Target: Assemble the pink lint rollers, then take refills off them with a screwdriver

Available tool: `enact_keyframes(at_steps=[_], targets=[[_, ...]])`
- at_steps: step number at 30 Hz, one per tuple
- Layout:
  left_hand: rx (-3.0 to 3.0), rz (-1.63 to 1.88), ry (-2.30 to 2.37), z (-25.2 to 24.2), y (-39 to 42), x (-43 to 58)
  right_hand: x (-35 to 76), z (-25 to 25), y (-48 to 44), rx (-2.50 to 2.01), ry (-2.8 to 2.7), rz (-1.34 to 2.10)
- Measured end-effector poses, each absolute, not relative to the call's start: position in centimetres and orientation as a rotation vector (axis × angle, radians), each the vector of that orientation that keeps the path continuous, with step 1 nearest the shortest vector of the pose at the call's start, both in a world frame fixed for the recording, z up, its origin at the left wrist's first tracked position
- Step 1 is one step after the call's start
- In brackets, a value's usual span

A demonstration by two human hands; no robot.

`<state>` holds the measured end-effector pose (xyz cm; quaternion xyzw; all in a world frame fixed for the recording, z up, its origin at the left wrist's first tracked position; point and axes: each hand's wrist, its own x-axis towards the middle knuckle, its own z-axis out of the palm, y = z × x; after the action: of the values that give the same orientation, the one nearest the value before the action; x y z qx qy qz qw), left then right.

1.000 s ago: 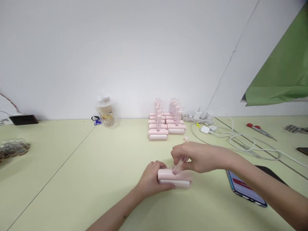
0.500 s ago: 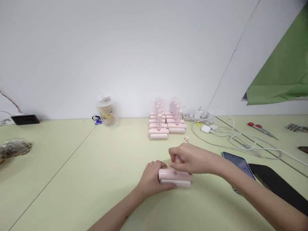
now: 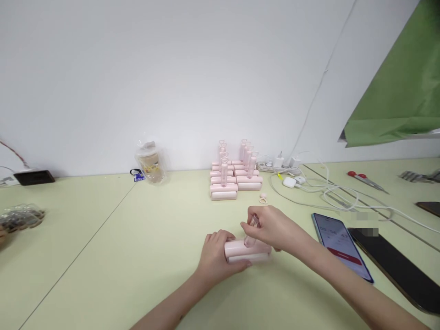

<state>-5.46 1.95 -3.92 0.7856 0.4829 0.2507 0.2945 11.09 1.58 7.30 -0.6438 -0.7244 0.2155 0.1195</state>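
At the lower centre of the frame, the left hand [image 3: 216, 256] is closed around the left end of a pink roller [image 3: 237, 249], fingers behind and thumb along the front, while the right hand [image 3: 270, 225] pinches a clear handle [image 3: 250, 240] between curled fingers and thumb, the handle standing tilted at the roller's upper side. A small heart-shaped ring [image 3: 263, 200] lies on the table [image 3: 137, 256] just beyond the right hand. Matching pink rollers [image 3: 223, 188] stand in two columns at the centre of the frame, and a phone [image 3: 335, 238] lies at the lower right.
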Motion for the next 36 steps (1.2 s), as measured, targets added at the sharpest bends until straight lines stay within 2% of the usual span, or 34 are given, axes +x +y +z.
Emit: enact_keyframes(at_steps=[6, 10, 16, 20, 23, 26, 36], targets=[[2.084, 0.726, 1.095, 0.5, 2.8, -5.2, 10.0, 7.5, 1.5, -1.892, -2.116, 0.427], [1.960, 0.556, 0.785, 2.5, 4.1, -4.7, 10.1, 7.7, 1.0, -1.875, -2.114, 0.323], [1.792, 0.594, 0.709, -0.5, 4.3, -5.2, 13.3, 7.7, 0.5, -1.559, -2.184, 0.890], [1.749, 0.671, 0.720, -2.2, 3.5, -5.2, 13.5, 6.5, 1.6, -1.251, -2.138, 0.712], [1.728, 0.695, 0.739, -2.6, 3.3, -5.2, 12.4, 4.7, 2.5, -0.853, -1.893, 1.041], [1.699, 0.656, 0.746, -2.9, 3.5, -5.4, 11.0, 2.7, 3.0, -0.708, -1.726, 1.302], [1.625, 0.596, 0.769, -3.6, 3.4, -5.1, 8.3, 0.3, 2.3, -0.813, -1.457, 1.151]])
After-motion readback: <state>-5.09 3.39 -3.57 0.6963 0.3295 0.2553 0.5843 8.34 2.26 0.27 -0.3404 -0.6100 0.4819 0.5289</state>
